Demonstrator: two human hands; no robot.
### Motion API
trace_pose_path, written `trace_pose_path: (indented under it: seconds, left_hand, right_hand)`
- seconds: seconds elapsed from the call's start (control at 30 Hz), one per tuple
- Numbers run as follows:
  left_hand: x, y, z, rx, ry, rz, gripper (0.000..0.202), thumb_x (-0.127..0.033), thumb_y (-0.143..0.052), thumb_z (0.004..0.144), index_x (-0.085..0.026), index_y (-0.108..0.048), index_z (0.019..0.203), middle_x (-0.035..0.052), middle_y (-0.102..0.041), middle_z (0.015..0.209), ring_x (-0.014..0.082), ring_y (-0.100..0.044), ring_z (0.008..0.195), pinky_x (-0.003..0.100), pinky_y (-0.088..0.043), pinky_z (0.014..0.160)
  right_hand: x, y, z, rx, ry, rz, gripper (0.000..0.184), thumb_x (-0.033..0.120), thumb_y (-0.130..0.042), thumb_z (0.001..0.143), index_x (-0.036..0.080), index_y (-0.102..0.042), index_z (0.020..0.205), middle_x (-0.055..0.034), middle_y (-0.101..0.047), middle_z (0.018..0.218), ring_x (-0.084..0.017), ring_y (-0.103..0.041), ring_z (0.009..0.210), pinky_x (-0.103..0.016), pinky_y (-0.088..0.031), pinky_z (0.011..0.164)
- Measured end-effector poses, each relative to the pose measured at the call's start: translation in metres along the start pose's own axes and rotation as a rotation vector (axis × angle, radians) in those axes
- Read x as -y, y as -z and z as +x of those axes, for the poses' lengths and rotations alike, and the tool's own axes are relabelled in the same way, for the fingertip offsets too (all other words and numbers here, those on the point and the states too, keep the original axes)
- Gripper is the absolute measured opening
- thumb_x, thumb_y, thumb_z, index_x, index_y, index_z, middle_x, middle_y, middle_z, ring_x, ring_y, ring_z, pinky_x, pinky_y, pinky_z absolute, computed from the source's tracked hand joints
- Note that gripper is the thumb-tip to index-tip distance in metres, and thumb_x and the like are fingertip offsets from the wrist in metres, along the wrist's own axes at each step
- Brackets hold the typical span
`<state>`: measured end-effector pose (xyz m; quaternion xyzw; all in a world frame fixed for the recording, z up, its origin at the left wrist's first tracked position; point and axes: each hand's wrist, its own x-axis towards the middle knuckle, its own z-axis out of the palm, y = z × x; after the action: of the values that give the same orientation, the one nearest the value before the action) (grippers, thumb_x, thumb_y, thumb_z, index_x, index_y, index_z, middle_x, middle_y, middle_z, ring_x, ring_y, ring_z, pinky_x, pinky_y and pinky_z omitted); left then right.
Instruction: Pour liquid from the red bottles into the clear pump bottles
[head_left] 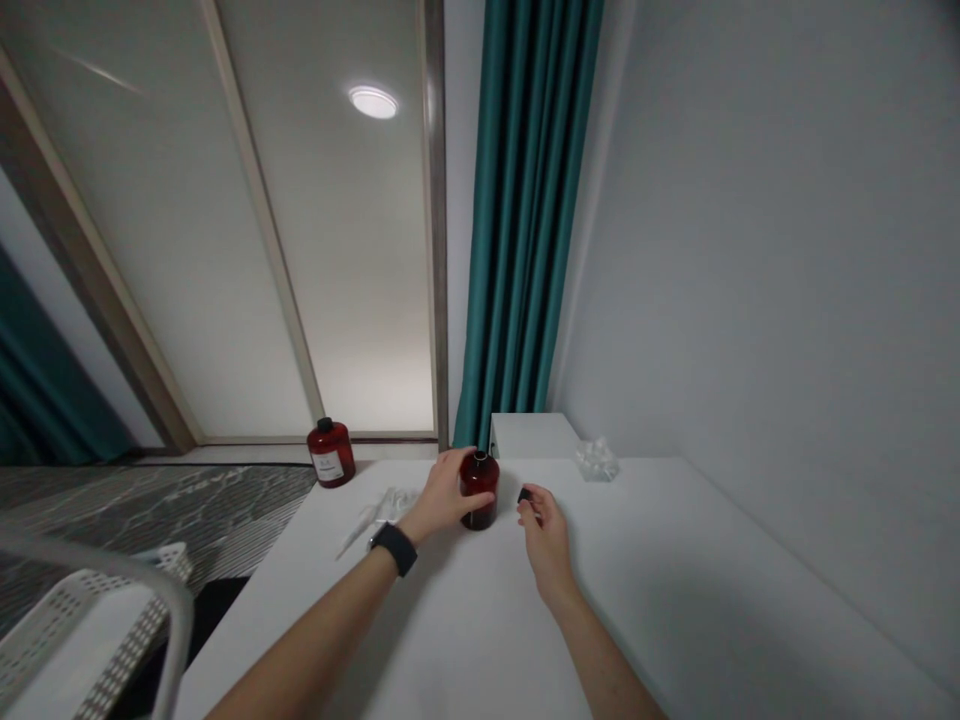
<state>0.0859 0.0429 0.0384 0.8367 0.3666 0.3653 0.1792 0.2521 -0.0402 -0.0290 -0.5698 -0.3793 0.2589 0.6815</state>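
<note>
My left hand (pixel 448 492), with a dark watch on the wrist, is wrapped round a dark red bottle (pixel 478 511) standing on the white table. The neck of this bottle is uncovered. Just to its right, my right hand (pixel 541 520) pinches a small black cap (pixel 524 494) between thumb and fingers, apart from the bottle. Another red bottle (pixel 331 455), with a white label and a black cap on, stands at the table's far left corner. Between that one and my left wrist lies crumpled clear plastic (pixel 386 505).
A white box (pixel 534 432) stands at the table's back edge, with a crumpled clear plastic bag (pixel 597 460) beside it. Beyond are a green curtain (pixel 517 220) and frosted sliding doors (pixel 345 260). A white perforated basket (pixel 90 620) sits low on the left.
</note>
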Motion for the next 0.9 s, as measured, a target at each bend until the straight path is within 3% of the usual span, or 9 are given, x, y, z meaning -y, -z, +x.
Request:
trace_pose_path:
  seconds: [0.27, 0.53, 0.73, 0.9]
  left_hand:
    - [-0.011, 0.012, -0.017, 0.022, -0.045, 0.018, 0.06, -0.028, -0.085, 0.066, -0.02, -0.058, 0.119, 0.0093, -0.066, 0.12, 0.0319, -0.059, 0.115, 0.05, -0.045, 0.103]
    - [-0.028, 0.026, -0.071, 0.008, -0.034, -0.013, 0.066, -0.025, -0.082, 0.068, -0.021, -0.052, 0.127, 0.0105, -0.063, 0.125, 0.0327, -0.057, 0.117, 0.053, -0.045, 0.102]
    - [-0.025, 0.027, -0.097, 0.017, -0.016, -0.145, 0.075, -0.022, -0.079, 0.072, -0.022, -0.042, 0.137, 0.0143, -0.054, 0.136, 0.0337, -0.052, 0.126, 0.056, -0.043, 0.107]
    - [-0.023, 0.027, -0.106, -0.052, -0.19, -0.195, 0.07, -0.025, -0.07, 0.079, -0.022, -0.037, 0.14, 0.0157, -0.05, 0.139, 0.0333, -0.05, 0.128, 0.054, -0.043, 0.107]
  right_hand:
    - [0.003, 0.0, -0.003, 0.019, 0.036, -0.012, 0.037, 0.043, -0.059, 0.081, 0.018, -0.07, 0.107, -0.0113, -0.072, 0.106, -0.025, -0.066, 0.094, -0.036, -0.053, 0.075]
    - [0.014, -0.005, -0.012, 0.079, 0.05, -0.001, 0.037, 0.044, -0.062, 0.082, 0.018, -0.071, 0.107, -0.0122, -0.072, 0.111, -0.027, -0.065, 0.1, -0.039, -0.053, 0.081]
    - [0.031, -0.009, -0.023, 0.187, 0.04, 0.027, 0.037, 0.042, -0.063, 0.084, 0.02, -0.07, 0.112, -0.0109, -0.072, 0.114, -0.025, -0.065, 0.103, -0.038, -0.054, 0.084]
    - [0.046, -0.012, -0.038, 0.183, 0.121, 0.049, 0.028, 0.04, -0.066, 0.084, 0.02, -0.065, 0.104, -0.0069, -0.07, 0.099, -0.022, -0.066, 0.092, -0.036, -0.053, 0.082]
